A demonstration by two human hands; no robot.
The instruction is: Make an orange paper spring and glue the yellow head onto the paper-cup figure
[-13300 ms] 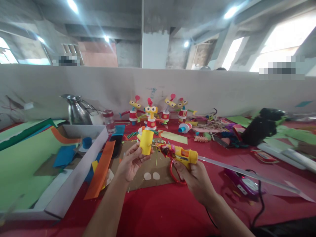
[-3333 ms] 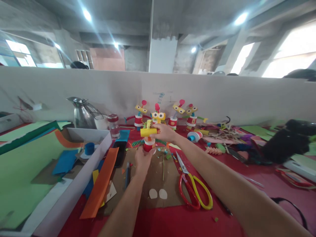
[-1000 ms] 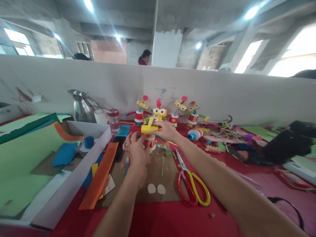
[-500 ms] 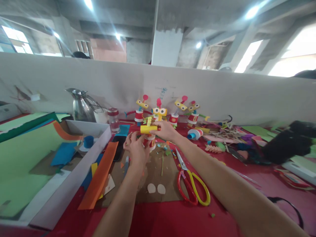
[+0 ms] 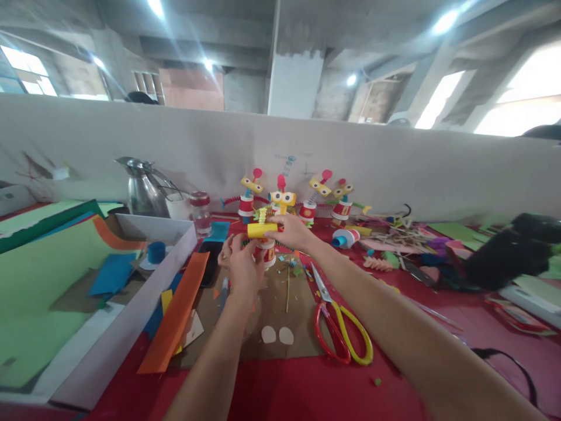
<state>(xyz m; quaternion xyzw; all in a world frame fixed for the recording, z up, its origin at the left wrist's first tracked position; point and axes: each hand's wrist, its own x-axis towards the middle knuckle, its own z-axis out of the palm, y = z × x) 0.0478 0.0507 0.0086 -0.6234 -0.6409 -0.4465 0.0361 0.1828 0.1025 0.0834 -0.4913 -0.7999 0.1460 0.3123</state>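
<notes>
My right hand (image 5: 293, 231) pinches the right end of a yellow paper tube (image 5: 262, 230), which has a pleated yellow strip (image 5: 263, 216) standing on top. Just below the tube, my left hand (image 5: 242, 259) has its fingers curled at the left side of a red and white paper cup (image 5: 269, 253), partly hiding it. Red-handled and yellow-handled scissors (image 5: 336, 323) lie on the brown board (image 5: 302, 344), near two white paper ovals (image 5: 277, 335) and a thin stick (image 5: 288, 290).
Finished cup figures (image 5: 283, 199) stand along the white partition. An open box (image 5: 127, 316) of coloured paper is at left, beside an orange strip (image 5: 177, 318). A steel jug (image 5: 142, 190) and jar (image 5: 201, 213) stand behind. Scraps (image 5: 403, 240) and a black object (image 5: 511, 251) lie right.
</notes>
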